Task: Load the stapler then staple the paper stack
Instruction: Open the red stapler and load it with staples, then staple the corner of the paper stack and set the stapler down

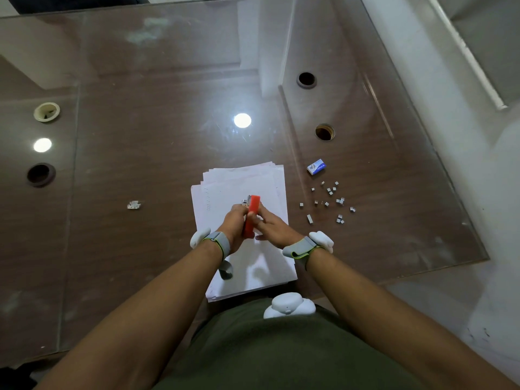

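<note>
A small red stapler (pixel 252 212) is held above a loose stack of white paper (pixel 239 181) on the glass-topped table. My left hand (pixel 235 222) grips its left side and rear. My right hand (pixel 271 226) pinches its right side with the fingers. Bare metal shows at the stapler's far end (pixel 246 201). Several short pieces of staple strip (pixel 329 202) lie scattered on the table to the right of the paper. A small blue and white staple box (pixel 316 166) lies just beyond them.
A crumpled scrap (pixel 134 204) lies left of the paper. Round cable holes (pixel 325 132) (pixel 306 79) (pixel 41 174) open in the desk under the glass. The glass edge (pixel 450 175) runs along the right, with a white floor beyond.
</note>
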Demonstrator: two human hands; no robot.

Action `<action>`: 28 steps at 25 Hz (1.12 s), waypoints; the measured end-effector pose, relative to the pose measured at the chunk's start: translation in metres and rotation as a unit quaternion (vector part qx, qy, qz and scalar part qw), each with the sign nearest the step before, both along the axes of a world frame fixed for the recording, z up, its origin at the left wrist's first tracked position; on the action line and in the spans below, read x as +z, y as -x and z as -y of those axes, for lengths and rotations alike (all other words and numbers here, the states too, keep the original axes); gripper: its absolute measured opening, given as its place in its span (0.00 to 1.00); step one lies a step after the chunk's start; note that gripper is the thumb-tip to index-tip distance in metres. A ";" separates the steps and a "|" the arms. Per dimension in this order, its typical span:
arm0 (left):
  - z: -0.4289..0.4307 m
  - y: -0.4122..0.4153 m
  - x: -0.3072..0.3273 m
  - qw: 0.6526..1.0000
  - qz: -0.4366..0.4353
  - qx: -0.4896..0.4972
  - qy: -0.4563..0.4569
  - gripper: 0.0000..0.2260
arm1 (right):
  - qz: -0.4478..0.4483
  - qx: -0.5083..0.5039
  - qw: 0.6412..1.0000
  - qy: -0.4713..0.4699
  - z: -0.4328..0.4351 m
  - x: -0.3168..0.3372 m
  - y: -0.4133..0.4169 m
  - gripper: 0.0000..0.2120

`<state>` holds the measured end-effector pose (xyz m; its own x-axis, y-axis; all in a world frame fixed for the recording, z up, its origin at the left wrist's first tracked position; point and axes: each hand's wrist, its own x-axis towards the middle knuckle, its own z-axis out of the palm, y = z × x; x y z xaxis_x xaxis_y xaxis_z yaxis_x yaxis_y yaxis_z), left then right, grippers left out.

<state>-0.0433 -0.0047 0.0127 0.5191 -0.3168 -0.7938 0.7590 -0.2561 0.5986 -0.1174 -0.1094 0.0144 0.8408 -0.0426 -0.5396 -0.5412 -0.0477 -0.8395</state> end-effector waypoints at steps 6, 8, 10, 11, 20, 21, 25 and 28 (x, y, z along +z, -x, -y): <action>0.018 0.015 0.013 0.998 0.051 -0.041 0.008 0.18 | -0.111 -0.217 0.958 -0.148 -0.008 0.016 -0.016 0.20; 0.016 0.011 0.014 0.986 0.101 -0.120 -0.055 0.23 | -0.104 -0.247 0.948 -0.174 -0.006 0.017 -0.016 0.19; 0.005 0.001 0.012 0.932 0.214 -0.218 -0.196 0.22 | -0.074 -0.218 0.966 -0.115 0.000 0.013 -0.017 0.20; -0.003 -0.004 0.010 0.896 0.260 -0.217 -0.287 0.24 | -0.059 -0.182 0.980 -0.047 0.005 0.007 -0.016 0.20; -0.046 -0.035 0.010 0.853 0.180 -0.167 -0.461 0.21 | -0.050 -0.092 0.983 0.150 0.013 -0.022 -0.008 0.22; -0.043 -0.033 0.009 0.844 0.195 -0.168 -0.470 0.21 | -0.048 -0.089 0.983 0.156 0.014 -0.023 -0.008 0.22; -0.040 -0.025 0.006 0.827 0.220 -0.172 -0.487 0.21 | -0.038 -0.084 0.982 0.163 0.013 -0.021 -0.006 0.23; -0.044 -0.024 0.002 0.835 0.230 -0.167 -0.470 0.16 | -0.030 -0.087 0.981 0.173 0.012 -0.023 -0.006 0.23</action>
<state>-0.0194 0.0391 0.0149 0.8452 0.1466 -0.5140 0.2960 -0.9291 0.2217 -0.1115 -0.1217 -0.0085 0.7719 -0.3716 -0.5158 -0.6142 -0.2267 -0.7559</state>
